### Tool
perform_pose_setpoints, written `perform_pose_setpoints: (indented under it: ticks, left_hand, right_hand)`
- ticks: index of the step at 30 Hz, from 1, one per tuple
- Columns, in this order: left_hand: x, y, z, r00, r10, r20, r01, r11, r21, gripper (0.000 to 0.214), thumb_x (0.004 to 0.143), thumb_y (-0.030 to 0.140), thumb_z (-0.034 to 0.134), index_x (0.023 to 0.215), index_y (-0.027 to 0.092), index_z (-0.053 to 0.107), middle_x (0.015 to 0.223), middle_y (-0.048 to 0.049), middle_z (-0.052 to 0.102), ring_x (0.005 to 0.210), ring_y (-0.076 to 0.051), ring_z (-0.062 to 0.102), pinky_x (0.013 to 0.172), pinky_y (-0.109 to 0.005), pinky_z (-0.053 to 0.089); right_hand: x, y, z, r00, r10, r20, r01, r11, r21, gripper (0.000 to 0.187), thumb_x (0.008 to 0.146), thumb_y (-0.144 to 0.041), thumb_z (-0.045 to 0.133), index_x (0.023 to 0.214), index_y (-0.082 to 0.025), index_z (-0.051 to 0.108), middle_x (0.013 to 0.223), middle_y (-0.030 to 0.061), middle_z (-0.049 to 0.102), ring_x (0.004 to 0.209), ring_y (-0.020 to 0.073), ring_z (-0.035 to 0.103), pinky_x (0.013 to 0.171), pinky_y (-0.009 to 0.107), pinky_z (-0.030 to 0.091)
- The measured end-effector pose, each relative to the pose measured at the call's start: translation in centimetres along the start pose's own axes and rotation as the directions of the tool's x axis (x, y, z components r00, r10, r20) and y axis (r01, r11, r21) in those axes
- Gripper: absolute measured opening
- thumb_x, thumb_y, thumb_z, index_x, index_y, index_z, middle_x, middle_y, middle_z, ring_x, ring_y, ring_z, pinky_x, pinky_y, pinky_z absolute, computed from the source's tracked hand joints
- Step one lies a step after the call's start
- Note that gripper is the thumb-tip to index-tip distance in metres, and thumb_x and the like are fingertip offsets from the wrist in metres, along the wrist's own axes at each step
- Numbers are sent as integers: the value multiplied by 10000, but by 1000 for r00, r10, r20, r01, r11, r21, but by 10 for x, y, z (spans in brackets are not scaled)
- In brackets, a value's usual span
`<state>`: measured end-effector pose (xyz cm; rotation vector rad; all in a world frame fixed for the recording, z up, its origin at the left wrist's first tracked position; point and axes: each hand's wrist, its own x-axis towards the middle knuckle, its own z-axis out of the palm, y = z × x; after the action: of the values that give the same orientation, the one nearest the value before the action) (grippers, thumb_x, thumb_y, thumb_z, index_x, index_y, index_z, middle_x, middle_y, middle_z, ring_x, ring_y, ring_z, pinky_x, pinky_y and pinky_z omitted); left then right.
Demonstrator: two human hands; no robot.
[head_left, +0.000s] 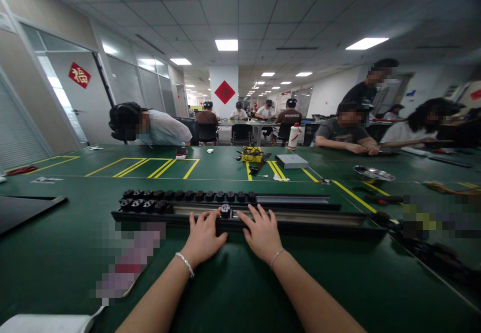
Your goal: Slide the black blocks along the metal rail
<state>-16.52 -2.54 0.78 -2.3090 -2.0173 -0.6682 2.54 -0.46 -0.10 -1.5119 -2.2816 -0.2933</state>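
A long black track rail [300, 217] with a metallic channel lies across the green table before me. One small black socket-like module [225, 211] with a silvery face sits in that channel, between my two hands. My left hand [204, 238] rests over the rail's front edge, fingers apart, its fingertips against or very near the module's left side. On the right, my right hand [262, 233] spreads its fingers over the channel, the index fingertip close to the module. Several similar modules [145, 205] stand at the rail's left end. Behind it, a second rail [296, 199] carries a row of several more.
A partly blurred pinkish strip [131, 263] lies at front left, a dark flat panel [26, 213] beyond it. Farther back are a yellow bundle [252, 154], a grey box [291, 161] and a metal bowl [374, 174]. Cables [428, 253] lie right. Co-workers sit around the table.
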Motion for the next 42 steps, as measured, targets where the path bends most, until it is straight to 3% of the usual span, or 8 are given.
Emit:
perform_pose_setpoints:
  ticks: [26,35,42]
  left_hand:
    - [0,5,-6,997,-11,82,5,998,70,642,713,429,500,1311,250,347,1265,-56,529,1206,-274,374,1050,-608,28]
    - [0,3,-3,999,7,49,-10,999,51,624,702,425,510,1286,252,374,1256,-51,535,1191,-272,383,1050,-604,21]
    - [-2,1,1,999,39,16,-40,995,91,738,697,424,504,1359,202,266,1319,-76,478,1204,-279,365,1060,-571,56]
  right_hand:
    - [0,0,-1,1000,-2,15,2,1000,-18,474,825,-342,460,1283,-442,387,1408,5,358,1285,279,271,999,518,144]
    - [0,0,0,1000,-8,5,8,1000,-8,476,829,-339,459,1289,-434,383,1407,12,360,1284,283,271,995,523,155]
    - [-1,0,0,1000,-13,-15,13,1000,7,480,824,-331,467,1287,-431,389,1401,14,367,1280,285,278,996,523,157]
